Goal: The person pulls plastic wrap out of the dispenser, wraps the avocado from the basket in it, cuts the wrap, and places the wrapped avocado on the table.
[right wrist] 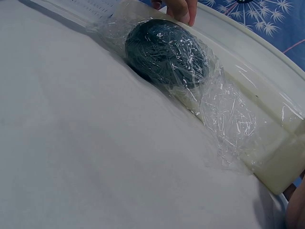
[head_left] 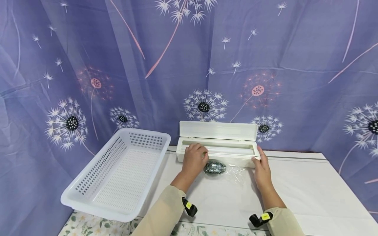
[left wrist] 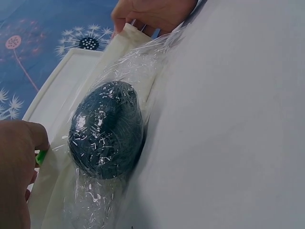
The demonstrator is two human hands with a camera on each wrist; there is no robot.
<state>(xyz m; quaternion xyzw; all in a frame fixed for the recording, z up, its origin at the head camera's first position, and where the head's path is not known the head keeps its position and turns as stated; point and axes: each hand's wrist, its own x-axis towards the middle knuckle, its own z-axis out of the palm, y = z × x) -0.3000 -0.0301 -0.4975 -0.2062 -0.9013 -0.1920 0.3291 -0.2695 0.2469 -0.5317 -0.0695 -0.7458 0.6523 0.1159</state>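
A long cream plastic-wrap dispenser box (head_left: pixel 236 160) stands against the curtain, its lid (head_left: pixel 218 130) raised and a pale roll (head_left: pixel 218 149) lying inside. In front of it sits a dark green oval thing (head_left: pixel 215 167) wrapped in clear film (left wrist: pixel 138 67); what it is under the film cannot be told. More film (right wrist: pixel 228 124) trails to its right. My left hand (head_left: pixel 194 159) is at the box's front rim, fingers curled, pinching a small green piece (left wrist: pixel 41 157) mostly hidden by them. My right hand (head_left: pixel 262 170) grips the box's right end, thumb in front.
To the left stands a white perforated plastic basket (head_left: pixel 138 196), tilted in view. A white sheet (head_left: pixel 310 190) covers the table, with a floral cloth (head_left: pixel 91 224) along the front edge. Right behind the box hangs a purple dandelion curtain (head_left: pixel 165 98).
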